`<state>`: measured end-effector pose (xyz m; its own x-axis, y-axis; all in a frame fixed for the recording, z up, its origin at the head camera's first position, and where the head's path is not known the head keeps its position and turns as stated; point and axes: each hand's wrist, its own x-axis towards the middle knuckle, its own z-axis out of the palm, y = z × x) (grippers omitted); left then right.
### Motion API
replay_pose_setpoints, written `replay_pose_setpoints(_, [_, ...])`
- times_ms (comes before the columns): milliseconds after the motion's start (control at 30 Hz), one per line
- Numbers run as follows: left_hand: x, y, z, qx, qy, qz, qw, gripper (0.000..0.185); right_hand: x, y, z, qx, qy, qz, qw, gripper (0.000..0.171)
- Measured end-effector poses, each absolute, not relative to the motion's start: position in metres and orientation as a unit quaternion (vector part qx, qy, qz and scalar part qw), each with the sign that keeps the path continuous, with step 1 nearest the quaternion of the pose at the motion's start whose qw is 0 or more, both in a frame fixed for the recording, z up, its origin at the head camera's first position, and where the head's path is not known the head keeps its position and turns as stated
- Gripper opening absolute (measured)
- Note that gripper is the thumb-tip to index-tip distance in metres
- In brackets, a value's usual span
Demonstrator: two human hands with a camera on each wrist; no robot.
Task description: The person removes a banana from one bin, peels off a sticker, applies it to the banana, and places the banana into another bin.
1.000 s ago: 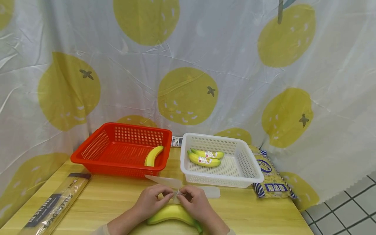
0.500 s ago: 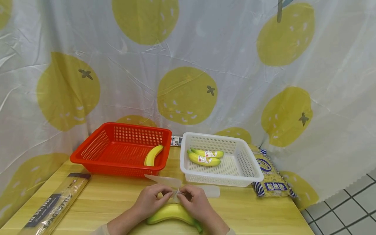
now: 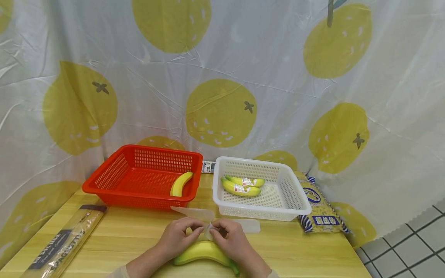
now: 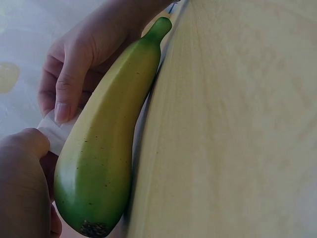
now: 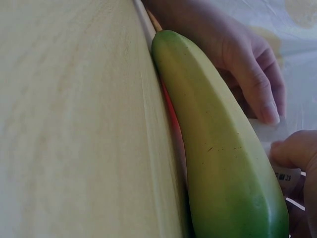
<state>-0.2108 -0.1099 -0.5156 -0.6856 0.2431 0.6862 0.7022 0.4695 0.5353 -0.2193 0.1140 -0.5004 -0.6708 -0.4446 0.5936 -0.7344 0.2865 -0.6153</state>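
Note:
A yellow-green banana [image 3: 205, 251] lies on the wooden table, directly in front of the person. Just beyond it, the left hand [image 3: 180, 235] and the right hand [image 3: 231, 239] meet, thumbs and fingers pinching a small white paper sticker [image 4: 55, 130] between them. Dark print shows on part of this sticker [image 5: 286, 177] in the right wrist view. Past the hands lie pale strips, one [image 3: 194, 212] angled to the left and one [image 3: 249, 226] to the right; whether they join the sticker is hidden by the fingers. Neither hand grips the banana.
A red basket [image 3: 118, 195] holding one banana [image 3: 180, 184] stands back left. The white basket [image 3: 264, 213] beside it holds two labelled bananas [image 3: 242, 189]. A spaghetti pack [image 3: 66, 243] lies left, a yellow noodle bag [image 3: 321, 208] right. A lemon-print curtain [image 3: 156, 96] hangs behind.
Both hands stay almost in place, still pinching the sticker. Between the fingertips the white paper is bent slightly differently. The banana and baskets have not moved.

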Motion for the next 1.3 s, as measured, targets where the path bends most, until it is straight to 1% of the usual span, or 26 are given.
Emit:
replay_pose_setpoints(233, [-0.2117,-0.1101,-0.5164,-0.295,-0.812,-0.423,0.275,0.020,-0.2183,0.1136,-0.4979,0.371,-0.789,0.466,0.153,0.008])
replay_pose_setpoints(467, [-0.2124,-0.1100,-0.5172,-0.300,-0.807,-0.420,0.287,0.021,-0.2191,0.1133,-0.4990,0.379,-0.782,0.468,0.162,0.012])
replay_pose_setpoints(667, [-0.2126,-0.1096,-0.5177,-0.297,-0.806,-0.418,0.296,0.020,-0.2189,0.1131,-0.4982,0.381,-0.780,0.472,0.155,0.011])
replay_pose_setpoints(900, [-0.2126,-0.1098,-0.5177,-0.296,-0.804,-0.419,0.302,0.020,-0.2189,0.1131,-0.4978,0.384,-0.777,0.472,0.162,0.011])
replay_pose_setpoints(1133, [-0.2125,-0.1097,-0.5173,-0.294,-0.805,-0.417,0.302,0.019,-0.2205,0.1142,-0.5005,0.375,-0.784,0.470,0.155,0.008])
replay_pose_setpoints(1300, [-0.2124,-0.1097,-0.5175,-0.293,-0.805,-0.418,0.302,0.020,-0.2205,0.1148,-0.5017,0.359,-0.788,0.480,0.140,0.011])
